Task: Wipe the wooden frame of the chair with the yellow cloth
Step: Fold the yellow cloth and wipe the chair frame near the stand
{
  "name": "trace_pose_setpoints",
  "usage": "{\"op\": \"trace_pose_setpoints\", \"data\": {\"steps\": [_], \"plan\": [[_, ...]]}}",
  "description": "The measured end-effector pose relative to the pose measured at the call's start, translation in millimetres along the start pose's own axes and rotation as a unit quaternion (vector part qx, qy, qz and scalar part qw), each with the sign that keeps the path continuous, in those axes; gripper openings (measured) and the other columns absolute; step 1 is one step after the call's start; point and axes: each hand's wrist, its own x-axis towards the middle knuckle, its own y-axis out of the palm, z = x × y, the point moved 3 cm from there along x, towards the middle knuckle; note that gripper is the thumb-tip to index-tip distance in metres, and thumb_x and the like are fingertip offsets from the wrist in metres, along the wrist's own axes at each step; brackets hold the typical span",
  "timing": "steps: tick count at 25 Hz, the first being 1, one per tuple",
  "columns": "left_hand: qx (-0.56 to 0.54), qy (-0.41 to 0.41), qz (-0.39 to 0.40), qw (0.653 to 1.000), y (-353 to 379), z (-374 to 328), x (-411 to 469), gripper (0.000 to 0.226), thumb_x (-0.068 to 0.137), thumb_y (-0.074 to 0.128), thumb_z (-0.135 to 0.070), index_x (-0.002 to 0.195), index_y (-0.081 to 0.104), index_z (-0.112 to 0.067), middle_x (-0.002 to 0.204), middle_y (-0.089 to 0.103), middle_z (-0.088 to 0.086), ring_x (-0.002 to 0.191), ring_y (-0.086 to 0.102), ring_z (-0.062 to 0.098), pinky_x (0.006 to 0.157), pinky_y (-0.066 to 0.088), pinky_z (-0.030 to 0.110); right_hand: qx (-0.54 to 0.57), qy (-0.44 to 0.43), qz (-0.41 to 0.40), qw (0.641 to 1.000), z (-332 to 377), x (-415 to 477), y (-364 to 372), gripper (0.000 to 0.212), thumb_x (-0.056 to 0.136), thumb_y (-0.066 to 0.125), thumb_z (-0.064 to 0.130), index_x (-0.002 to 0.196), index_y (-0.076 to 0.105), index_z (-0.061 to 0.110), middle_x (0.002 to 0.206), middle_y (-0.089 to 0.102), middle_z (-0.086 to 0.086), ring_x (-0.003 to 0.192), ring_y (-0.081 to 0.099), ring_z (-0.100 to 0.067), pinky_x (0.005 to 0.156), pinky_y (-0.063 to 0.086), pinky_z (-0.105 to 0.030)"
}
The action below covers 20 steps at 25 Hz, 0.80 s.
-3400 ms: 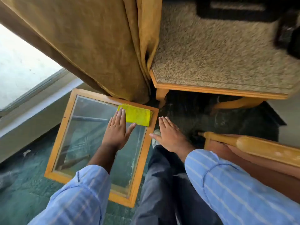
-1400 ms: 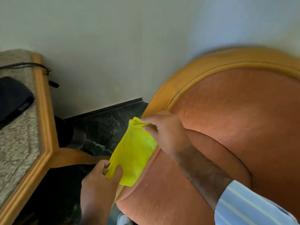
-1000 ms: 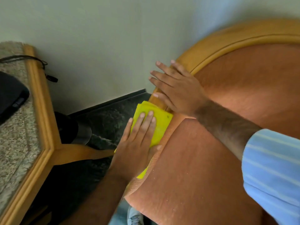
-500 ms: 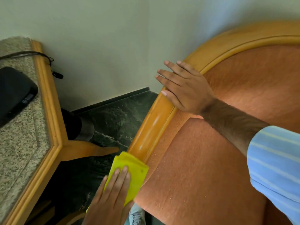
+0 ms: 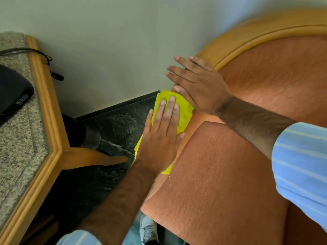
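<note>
The chair has a curved light wooden frame (image 5: 251, 35) around orange upholstery (image 5: 221, 174). A folded yellow cloth (image 5: 184, 112) lies over the frame's left arm rail. My left hand (image 5: 161, 137) presses flat on the cloth, fingers together and pointing up the rail. My right hand (image 5: 198, 85) rests flat on the frame just above the cloth, fingers spread toward the wall, its heel overlapping the cloth's upper edge. The rail under the cloth and hands is hidden.
A wood-edged table with a speckled stone top (image 5: 16, 138) stands at the left, with a black device (image 5: 12, 91) and a cable on it. Its leg (image 5: 99, 157) reaches toward the chair over dark green floor (image 5: 120, 124). A pale wall rises behind. A grey shoe (image 5: 147, 228) shows below.
My left hand has slid the cloth back up the arm rail, from its lower end to just below my right hand. My right hand stays on the frame.
</note>
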Motion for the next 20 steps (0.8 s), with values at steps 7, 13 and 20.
{"op": "trace_pose_setpoints", "data": {"steps": [7, 13, 20], "plan": [[0.040, 0.010, 0.093, 0.995, 8.7, 23.2, -99.4, 0.077, 0.109, 0.040, -0.049, 0.167, 0.016, -0.003, 0.177, 0.011, 0.016, 0.163, 0.019, 0.034, 0.123, 0.039, 0.056, 0.014, 0.009, 0.000, 1.000, 0.2, -2.0, 3.6, 0.051, 0.112, 0.021, 0.036, 0.148, 0.049, 0.014, 0.155, 0.054, -0.005, 0.153, 0.035, -0.028, 0.126, 0.027, -0.048], [-0.112, -0.036, 0.121, 0.986, -17.7, 29.4, -120.0, 0.076, 0.107, 0.031, -0.058, 0.165, 0.030, -0.009, 0.177, 0.022, 0.009, 0.164, 0.020, 0.025, 0.132, 0.024, 0.049, 0.150, 0.237, -0.051, 0.958, 43.1, -21.7, -15.8, 0.052, 0.110, 0.035, 0.033, 0.154, 0.038, 0.006, 0.166, 0.034, -0.011, 0.158, 0.021, -0.033, 0.129, 0.020, -0.049], [-0.309, -0.293, 0.203, 0.882, -44.3, 60.5, -43.9, 0.061, 0.089, 0.079, -0.044, 0.144, 0.060, -0.025, 0.138, 0.070, 0.005, 0.130, 0.065, 0.026, 0.110, 0.052, 0.050, 0.721, 0.625, -0.001, 0.300, 283.0, -119.9, -40.2, 0.033, 0.085, 0.083, 0.021, 0.108, 0.065, 0.037, 0.105, 0.078, 0.022, 0.099, 0.072, 0.006, 0.084, 0.059, -0.020]]}}
